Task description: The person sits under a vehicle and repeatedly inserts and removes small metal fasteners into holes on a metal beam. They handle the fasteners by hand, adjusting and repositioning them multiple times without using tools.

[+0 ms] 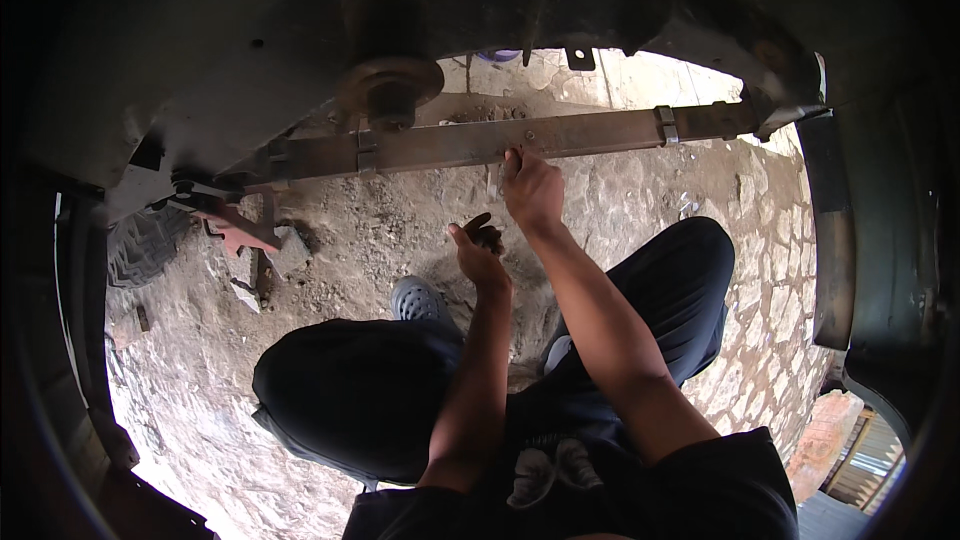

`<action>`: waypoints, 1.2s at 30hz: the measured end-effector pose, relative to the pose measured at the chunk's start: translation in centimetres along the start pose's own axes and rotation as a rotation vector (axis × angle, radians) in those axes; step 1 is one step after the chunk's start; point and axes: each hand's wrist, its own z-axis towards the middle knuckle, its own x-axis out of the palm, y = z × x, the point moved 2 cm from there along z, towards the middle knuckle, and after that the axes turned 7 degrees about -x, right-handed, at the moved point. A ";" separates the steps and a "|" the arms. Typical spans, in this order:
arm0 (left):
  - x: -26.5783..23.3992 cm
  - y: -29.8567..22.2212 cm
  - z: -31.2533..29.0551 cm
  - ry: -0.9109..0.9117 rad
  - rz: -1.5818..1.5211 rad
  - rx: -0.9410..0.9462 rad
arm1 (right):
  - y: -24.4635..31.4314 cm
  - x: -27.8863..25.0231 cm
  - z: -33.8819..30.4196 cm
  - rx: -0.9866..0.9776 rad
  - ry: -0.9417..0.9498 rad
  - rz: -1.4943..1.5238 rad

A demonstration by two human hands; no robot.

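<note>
A long, rusty leaf spring (600, 132) crosses in front of me, with metal clamps (666, 126) around it and a small bolt head (530, 135) on its face. My right hand (535, 188) is raised to its lower edge, just under that bolt head. The fingers are curled closed, and whatever they pinch is hidden. Lower and to the left, my left hand (482, 258) is closed around something dark (488, 237), too shadowed to name. It is held apart from the spring, above the ground between my knees.
Dark vehicle underbody hangs overhead, with a round, rusty stop (392, 90) projecting down. At left are a red metal piece (243, 230), concrete blocks (290, 252) and a knobbly tyre (145, 248). Rough stony ground (350, 230) lies below. A dark green body panel (885, 230) borders the right side.
</note>
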 end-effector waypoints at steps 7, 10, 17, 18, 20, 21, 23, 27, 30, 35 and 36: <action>-0.3 0.5 0.3 -0.028 -0.111 0.048 | -1.0 -0.2 0.4 0.033 -0.091 0.071; -0.1 0.3 0.2 -0.007 -0.094 0.040 | -2.2 -1.2 1.4 -0.044 -0.025 0.034; -0.1 0.1 0.1 -0.037 -0.087 0.036 | -1.3 -1.3 0.4 -0.037 0.048 0.007; -0.4 0.0 0.1 -0.040 -0.092 0.025 | -1.6 -1.7 1.0 -0.063 0.068 0.012; -0.2 0.3 -0.1 -0.040 -0.106 -0.010 | -2.4 -2.6 1.4 -0.021 0.050 0.026; -0.1 0.2 0.0 -0.033 -0.128 -0.004 | -2.2 -2.2 1.3 -0.046 0.043 0.027; 0.0 -0.3 0.2 -0.016 -0.167 0.003 | -1.4 -0.6 0.7 -0.090 0.026 0.028; 0.2 -0.2 0.0 0.019 -0.209 -0.008 | -2.4 -1.5 2.0 -0.117 0.050 0.023; -0.1 -0.1 0.1 -0.066 -0.168 0.003 | -1.9 -0.9 1.3 -0.100 0.073 0.012; 0.0 -0.8 -0.1 -0.034 -0.164 -0.004 | -1.6 -1.5 1.9 -0.019 0.120 0.051; 0.3 -0.8 -0.3 -0.034 -0.151 -0.017 | -1.3 -0.6 1.2 -0.008 0.077 0.056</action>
